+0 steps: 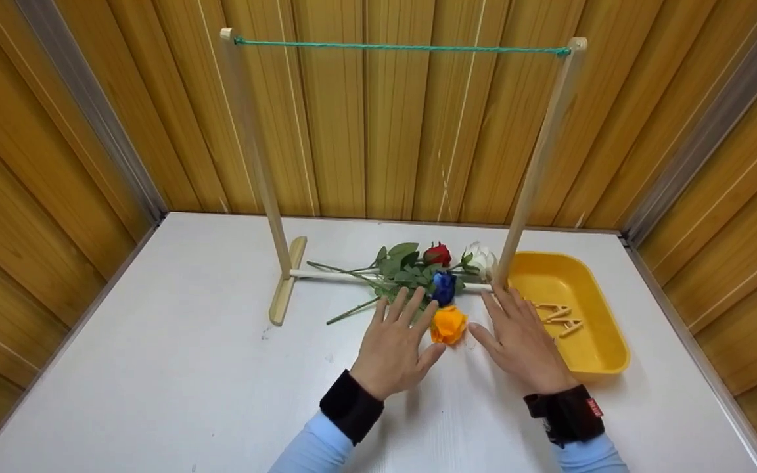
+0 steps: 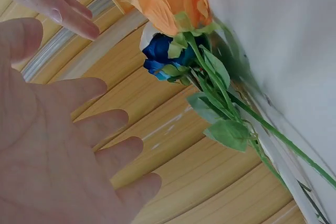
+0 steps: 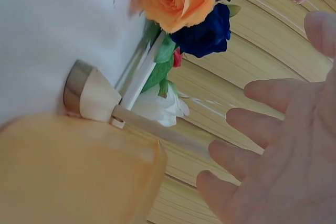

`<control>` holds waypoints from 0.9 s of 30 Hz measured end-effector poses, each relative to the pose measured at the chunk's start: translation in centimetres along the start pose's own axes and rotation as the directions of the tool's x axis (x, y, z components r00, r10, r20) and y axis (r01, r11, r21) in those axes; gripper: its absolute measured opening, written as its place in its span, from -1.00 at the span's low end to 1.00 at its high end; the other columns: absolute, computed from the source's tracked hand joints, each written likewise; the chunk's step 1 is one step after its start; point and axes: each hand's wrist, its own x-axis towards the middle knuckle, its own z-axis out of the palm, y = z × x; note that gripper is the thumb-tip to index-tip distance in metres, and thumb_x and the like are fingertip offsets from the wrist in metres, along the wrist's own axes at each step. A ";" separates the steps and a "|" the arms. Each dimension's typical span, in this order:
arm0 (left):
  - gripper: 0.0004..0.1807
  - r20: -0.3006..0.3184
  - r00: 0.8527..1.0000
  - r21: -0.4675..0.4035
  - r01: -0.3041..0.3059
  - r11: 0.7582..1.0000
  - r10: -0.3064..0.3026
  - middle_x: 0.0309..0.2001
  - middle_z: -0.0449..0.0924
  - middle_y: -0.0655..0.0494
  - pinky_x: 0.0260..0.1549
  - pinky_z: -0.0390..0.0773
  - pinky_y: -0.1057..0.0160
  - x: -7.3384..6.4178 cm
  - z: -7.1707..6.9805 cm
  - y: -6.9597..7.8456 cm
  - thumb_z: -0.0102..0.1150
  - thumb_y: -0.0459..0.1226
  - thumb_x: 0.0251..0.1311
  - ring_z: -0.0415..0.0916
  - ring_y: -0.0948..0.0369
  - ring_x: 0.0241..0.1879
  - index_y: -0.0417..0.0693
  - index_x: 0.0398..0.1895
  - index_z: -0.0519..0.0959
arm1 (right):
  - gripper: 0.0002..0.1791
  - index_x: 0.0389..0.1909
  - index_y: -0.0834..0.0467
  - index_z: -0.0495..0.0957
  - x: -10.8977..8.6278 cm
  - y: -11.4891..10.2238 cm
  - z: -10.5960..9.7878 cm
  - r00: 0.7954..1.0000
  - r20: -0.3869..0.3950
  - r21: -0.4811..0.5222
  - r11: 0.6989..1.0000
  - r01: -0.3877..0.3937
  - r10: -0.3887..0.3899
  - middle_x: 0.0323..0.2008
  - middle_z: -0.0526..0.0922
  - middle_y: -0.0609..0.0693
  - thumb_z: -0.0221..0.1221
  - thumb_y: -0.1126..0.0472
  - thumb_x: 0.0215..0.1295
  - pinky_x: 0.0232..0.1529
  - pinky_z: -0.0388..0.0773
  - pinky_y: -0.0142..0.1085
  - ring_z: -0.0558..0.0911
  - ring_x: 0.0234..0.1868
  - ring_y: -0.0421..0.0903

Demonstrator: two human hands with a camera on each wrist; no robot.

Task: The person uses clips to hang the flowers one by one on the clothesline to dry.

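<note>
My left hand (image 1: 391, 351) hovers with spread fingers in front of a small heap of artificial roses, holding nothing. To its right, my right hand (image 1: 522, 341) is also spread and bare, overlapping the near left side of a yellow tub (image 1: 598, 309) in the head view. Between the hands lies an orange rose (image 1: 448, 325), with a blue rose (image 1: 444, 288) just behind it. A red rose (image 1: 437, 254) and a white rose (image 1: 481, 258) are farther back. Their green leaves and stems (image 1: 352, 311) point left across the white table; some leaves are hidden behind the left fingers.
A wooden frame stands over the roses, its left post (image 1: 263, 177) and right post (image 1: 539, 171) joined by a green string (image 1: 405, 46) on top and a white bar (image 1: 332, 276) below. Several wooden clothespins (image 1: 570, 326) lie in the tub. Wood-patterned walls (image 1: 391, 131) enclose the table (image 1: 175, 368).
</note>
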 end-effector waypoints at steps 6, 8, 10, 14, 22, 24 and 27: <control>-0.28 0.048 0.999 -0.033 -0.015 0.999 0.017 0.61 0.14 0.03 0.49 0.16 -0.16 0.9 0.0 1.5 -0.23 0.24 0.55 0.13 -0.02 0.57 0.14 0.62 0.23 | -0.22 0.61 0.23 0.08 0.1 0.8 -1.2 1.000 -0.002 0.029 1.000 0.008 -0.008 0.59 0.09 0.30 0.07 -0.08 0.58 0.53 -0.08 0.26 0.04 0.59 0.37; -0.29 0.062 0.998 -0.032 -0.022 0.999 0.024 0.62 0.13 0.04 0.49 0.16 -0.15 1.2 -0.1 2.0 -0.25 0.24 0.55 0.12 -0.01 0.58 0.15 0.62 0.23 | -0.21 0.63 0.15 0.04 0.0 1.1 -1.6 1.000 0.009 0.052 0.999 -0.014 0.013 0.59 0.10 0.30 0.05 -0.10 0.59 0.53 -0.07 0.28 0.03 0.59 0.37; -0.28 0.070 0.997 -0.020 -0.032 0.999 0.033 0.61 0.14 0.05 0.49 0.17 -0.13 1.6 -0.2 2.5 -0.29 0.25 0.55 0.11 0.00 0.58 0.16 0.62 0.23 | -0.21 0.64 0.16 0.05 0.0 1.4 -2.1 0.999 0.031 0.053 0.998 -0.030 0.029 0.59 0.10 0.30 0.02 -0.14 0.60 0.52 -0.06 0.28 0.04 0.59 0.36; -0.30 0.067 0.995 0.020 -0.069 0.997 0.067 0.60 0.18 0.05 0.48 0.23 -0.09 2.4 -0.5 3.5 -0.33 0.23 0.57 0.16 0.04 0.56 0.15 0.61 0.24 | -0.23 0.56 0.31 0.17 0.0 2.3 -3.1 0.999 0.037 0.028 0.999 -0.019 0.018 0.55 0.18 0.35 0.02 -0.13 0.60 0.49 0.06 0.28 0.15 0.55 0.36; -0.31 0.105 0.986 0.077 -0.136 0.988 0.127 0.59 0.21 0.13 0.48 0.25 -0.01 4.2 -1.0 6.0 -0.35 0.23 0.58 0.22 0.10 0.54 0.19 0.63 0.20 | -0.26 0.48 0.42 0.26 0.3 4.1 -5.5 0.999 0.040 0.012 0.999 -0.030 0.029 0.39 0.37 0.48 0.07 -0.07 0.59 0.36 0.27 0.32 0.37 0.39 0.46; -0.31 0.110 0.985 0.090 -0.145 0.985 0.135 0.58 0.22 0.15 0.48 0.25 0.01 4.6 -1.0 6.7 -0.37 0.23 0.58 0.23 0.11 0.53 0.21 0.63 0.19 | -0.27 0.46 0.44 0.28 0.4 4.7 -5.9 0.998 0.052 0.006 0.999 -0.039 0.039 0.36 0.39 0.51 0.08 -0.06 0.58 0.33 0.29 0.35 0.38 0.36 0.49; -0.31 0.125 0.982 0.101 -0.154 0.983 0.141 0.58 0.23 0.18 0.47 0.26 0.02 5.2 -0.9 7.5 -0.39 0.24 0.58 0.23 0.13 0.53 0.23 0.64 0.18 | -0.31 0.43 0.44 0.32 0.7 5.4 -6.4 0.995 0.077 -0.017 0.998 -0.057 0.058 0.32 0.40 0.55 0.07 -0.04 0.58 0.30 0.31 0.38 0.40 0.32 0.53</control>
